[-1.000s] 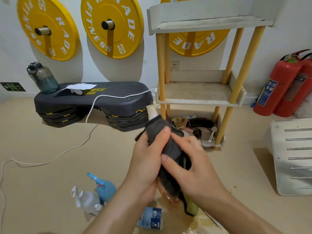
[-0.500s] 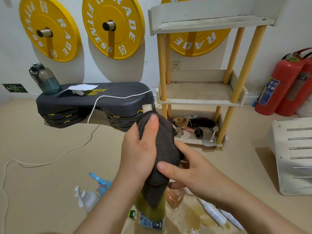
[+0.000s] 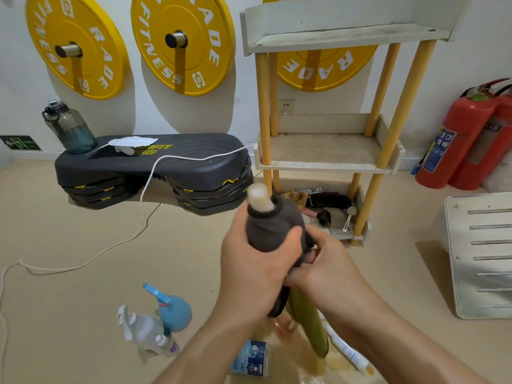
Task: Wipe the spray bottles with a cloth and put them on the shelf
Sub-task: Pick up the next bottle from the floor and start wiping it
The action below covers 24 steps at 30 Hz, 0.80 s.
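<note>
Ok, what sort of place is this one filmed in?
Most likely a gym or fitness studio: yellow bumper plates hang on wall pegs, a black aerobic step platform sits on the floor, and red fire extinguishers stand by the wall.

Green bottle (image 3: 310, 328) tilted, upper part wrapped in dark grey cloth (image 3: 266, 231). Blue spray bottle (image 3: 174, 314) and clear spray bottle (image 3: 144, 332) side by side on floor (image 3: 83, 300).

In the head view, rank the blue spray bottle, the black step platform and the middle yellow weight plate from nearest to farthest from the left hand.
1. blue spray bottle, on the floor, below and left of the left hand, which grips the dark cloth.
2. black step platform, farther back on the left.
3. middle yellow weight plate, on the wall behind it.
</note>
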Available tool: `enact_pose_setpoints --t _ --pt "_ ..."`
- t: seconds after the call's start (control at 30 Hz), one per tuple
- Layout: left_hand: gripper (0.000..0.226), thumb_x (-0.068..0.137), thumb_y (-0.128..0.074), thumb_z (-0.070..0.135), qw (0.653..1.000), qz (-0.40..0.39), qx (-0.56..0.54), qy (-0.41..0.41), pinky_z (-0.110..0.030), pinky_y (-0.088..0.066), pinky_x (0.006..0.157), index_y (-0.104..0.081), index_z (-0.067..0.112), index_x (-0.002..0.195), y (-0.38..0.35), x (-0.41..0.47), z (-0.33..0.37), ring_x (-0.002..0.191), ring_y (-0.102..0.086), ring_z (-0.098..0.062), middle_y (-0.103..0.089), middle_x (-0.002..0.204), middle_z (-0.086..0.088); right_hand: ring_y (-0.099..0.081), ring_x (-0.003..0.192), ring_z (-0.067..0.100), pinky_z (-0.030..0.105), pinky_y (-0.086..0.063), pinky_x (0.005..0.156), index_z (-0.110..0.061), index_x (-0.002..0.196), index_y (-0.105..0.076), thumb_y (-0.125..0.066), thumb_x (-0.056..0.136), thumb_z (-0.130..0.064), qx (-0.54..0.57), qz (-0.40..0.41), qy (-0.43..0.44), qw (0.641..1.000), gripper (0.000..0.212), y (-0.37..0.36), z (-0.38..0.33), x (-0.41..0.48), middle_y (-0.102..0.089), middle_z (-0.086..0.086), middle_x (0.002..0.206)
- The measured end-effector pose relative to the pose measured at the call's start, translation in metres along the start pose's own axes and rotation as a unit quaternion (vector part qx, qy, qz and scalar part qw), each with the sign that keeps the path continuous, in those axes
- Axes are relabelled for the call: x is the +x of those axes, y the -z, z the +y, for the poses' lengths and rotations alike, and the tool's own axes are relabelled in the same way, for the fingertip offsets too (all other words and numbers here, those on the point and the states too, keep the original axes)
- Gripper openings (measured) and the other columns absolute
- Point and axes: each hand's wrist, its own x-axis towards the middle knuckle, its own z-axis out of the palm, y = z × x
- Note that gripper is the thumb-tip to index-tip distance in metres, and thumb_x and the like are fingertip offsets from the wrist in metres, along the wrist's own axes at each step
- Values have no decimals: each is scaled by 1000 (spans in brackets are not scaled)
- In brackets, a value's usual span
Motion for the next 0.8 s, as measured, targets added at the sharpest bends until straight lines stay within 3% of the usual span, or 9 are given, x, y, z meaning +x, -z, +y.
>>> enact_pose_setpoints --t 0.13,0.2,0.27,0.33,0.4,0.5,0.63,0.73,0.8 --pt "41 79 -80 8 999 -34 19 -19 -6 -48 71 -56 33 102 -3 0 -3 85 -66 9 -68 89 31 -74 93 17 24 -59 76 -18 122 -59 -61 77 27 6 -15 32 999 64 8 -9 2 -77 5 100" --pt "33 85 -75 21 999 -7 41 -17 -4 -45 71 -54 29 109 1 8 -10 87 -63 11 -67 91 31 -70 81 25 34 -59 76 -19 123 -55 -60 81 22 -9 -102 -12 995 60 12 -22 -1 -75 17 93" --pt "40 87 -68 36 996 4 93 -13 -6 -44 70 -51 19 119 4 12 -16 88 -62 8 -65 87 24 -61 78 24 37 -51 74 -26 125 -57 -63 86 9 -125 -183 -46 974 53 24 -34 -2 -71 24 93" --pt "52 85 -59 54 986 -40 156 -35 -14 -45 73 -45 24 125 7 10 -17 94 -61 0 -61 94 24 -65 80 14 31 -51 77 -31 126 -61 -70 86 -8 -233 -107 -11 966 47 44 -44 7 -73 15 93" --pt "48 84 -46 63 970 -109 202 -75 -12 -44 73 -38 39 125 7 7 -13 95 -60 -3 -61 96 24 -67 82 0 25 -48 78 -35 113 -70 -74 84 -23 -176 16 29 984 32 59 -53 11 -75 -4 93" --pt "41 91 -36 59 960 -148 200 -128 -10 -43 71 -43 36 124 5 4 -7 90 -62 -5 -63 94 23 -67 79 1 24 -51 75 -28 89 -78 -63 85 -34 -27 -48 8 998 17 57 -54 10 -74 -10 85" --pt "33 98 -31 50 969 -113 175 -131 -9 -38 60 -56 29 88 8 6 -12 70 -59 2 -61 70 23 -62 88 22 35 -43 84 -15 104 -77 -64 85 -32 30 -62 -9 998 29 49 -39 9 -75 3 97" --pt "30 98 -39 39 984 -67 141 -87 -9 -38 58 -53 27 75 12 15 -11 64 -56 4 -64 73 21 -64 73 11 24 -48 74 -12 99 -75 -63 82 -32 63 -40 5 997 29 49 -38 6 -74 1 84" --pt "22 95 -42 34 987 -64 125 -73 -9 -39 62 -55 27 78 15 21 -9 67 -56 8 -64 72 24 -64 72 4 29 -47 86 -17 103 -74 -63 77 -41 35 -30 32 998 37 48 -37 3 -73 -6 78"
